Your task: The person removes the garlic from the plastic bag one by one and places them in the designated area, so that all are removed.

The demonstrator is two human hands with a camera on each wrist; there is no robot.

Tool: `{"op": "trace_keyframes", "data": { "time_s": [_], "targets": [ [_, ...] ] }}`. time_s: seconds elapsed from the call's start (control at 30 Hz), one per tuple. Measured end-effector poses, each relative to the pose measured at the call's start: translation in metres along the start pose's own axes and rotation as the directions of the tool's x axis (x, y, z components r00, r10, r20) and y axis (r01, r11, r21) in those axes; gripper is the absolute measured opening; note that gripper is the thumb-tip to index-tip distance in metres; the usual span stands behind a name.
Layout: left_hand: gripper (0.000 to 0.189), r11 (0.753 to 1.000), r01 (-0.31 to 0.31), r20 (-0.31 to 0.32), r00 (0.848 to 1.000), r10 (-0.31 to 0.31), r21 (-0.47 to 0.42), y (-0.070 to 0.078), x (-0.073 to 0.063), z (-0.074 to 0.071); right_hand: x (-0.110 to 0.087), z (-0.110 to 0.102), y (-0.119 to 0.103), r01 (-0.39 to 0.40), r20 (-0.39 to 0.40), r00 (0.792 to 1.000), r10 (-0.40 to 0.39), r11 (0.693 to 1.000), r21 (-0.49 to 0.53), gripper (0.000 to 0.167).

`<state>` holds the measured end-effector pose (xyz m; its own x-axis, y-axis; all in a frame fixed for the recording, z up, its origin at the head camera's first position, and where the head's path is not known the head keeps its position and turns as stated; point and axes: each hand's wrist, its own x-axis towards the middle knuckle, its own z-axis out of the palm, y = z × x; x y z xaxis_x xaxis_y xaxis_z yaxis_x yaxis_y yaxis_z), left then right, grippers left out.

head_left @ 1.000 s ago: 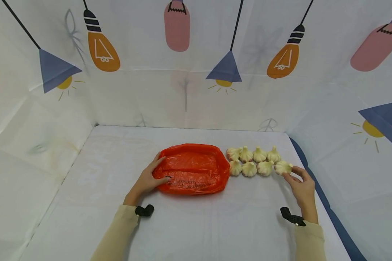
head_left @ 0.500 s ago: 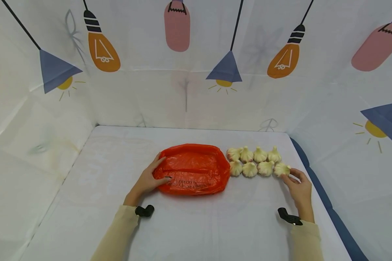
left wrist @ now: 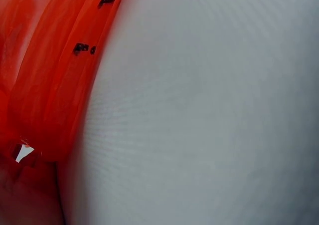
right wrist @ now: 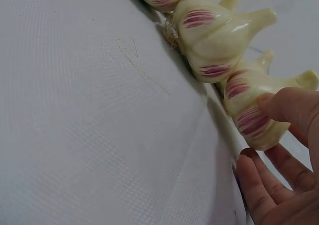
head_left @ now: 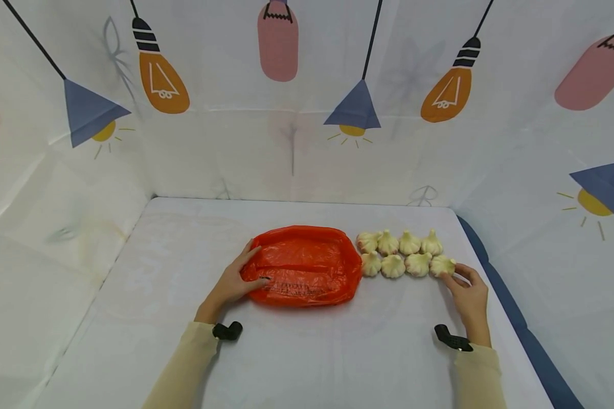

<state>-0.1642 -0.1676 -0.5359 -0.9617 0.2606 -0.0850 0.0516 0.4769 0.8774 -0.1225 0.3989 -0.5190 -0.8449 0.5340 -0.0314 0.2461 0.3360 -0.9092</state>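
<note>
Eight-like pairs aside, several pale garlic bulbs (head_left: 393, 266) stand in two close rows right of a red plastic bag (head_left: 307, 258) with black print. My right hand (head_left: 469, 295) pinches the garlic bulb (head_left: 442, 266) at the right end of the near row. In the right wrist view, the thumb lies on that bulb's purple-streaked side, beside a neighbouring bulb (right wrist: 214, 38). My left hand (head_left: 232, 279) holds the bag's left end, its thumb over the near left part. Black marks on the bag (left wrist: 55, 75) show in the left wrist view, where most of the hand is hidden.
A white-covered table (head_left: 337, 352) lies under everything. Behind it hangs a white cloth (head_left: 209, 153) printed with lamps and bulbs. Blue fabric (head_left: 511, 307) runs along the table's right edge. Black wrist mounts (head_left: 227, 331) sit on both wrists.
My right hand has moved slightly left, bringing its garlic bulb up against the near row's end; over the last half second it stays there. The left hand and bag keep their place.
</note>
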Motion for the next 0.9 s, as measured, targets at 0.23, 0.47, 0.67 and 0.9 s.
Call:
{"op": "trace_keyframes", "data": {
  "time_s": [0.23, 0.47, 0.67, 0.9],
  "targets": [
    [0.096, 1.000, -0.003, -0.004, 1.000, 0.003, 0.007, 0.0012, -0.0002, 0.0008, 0.0001, 0.0025, -0.0002, -0.004, -0.010, 1.000, 0.004, 0.999, -0.053, 0.054],
    [0.097, 1.000, 0.000, -0.002, 1.000, 0.000, 0.013, 0.0018, -0.0006, 0.0006, -0.0006, 0.0051, 0.0008, 0.011, -0.022, 1.000, -0.014, 0.994, -0.107, 0.057],
    [0.097, 1.000, -0.010, -0.003, 1.000, 0.011, 0.018, 0.0007, 0.0001, 0.0000, -0.0001, 0.0056, -0.0001, 0.011, -0.011, 1.000, -0.013, 0.991, -0.131, 0.057],
    [0.096, 1.000, -0.008, -0.001, 1.000, 0.008, 0.018, 0.0007, -0.0006, 0.0003, -0.0006, 0.0043, 0.0004, 0.005, -0.001, 1.000, -0.005, 0.992, -0.128, 0.057]
  ]
}}
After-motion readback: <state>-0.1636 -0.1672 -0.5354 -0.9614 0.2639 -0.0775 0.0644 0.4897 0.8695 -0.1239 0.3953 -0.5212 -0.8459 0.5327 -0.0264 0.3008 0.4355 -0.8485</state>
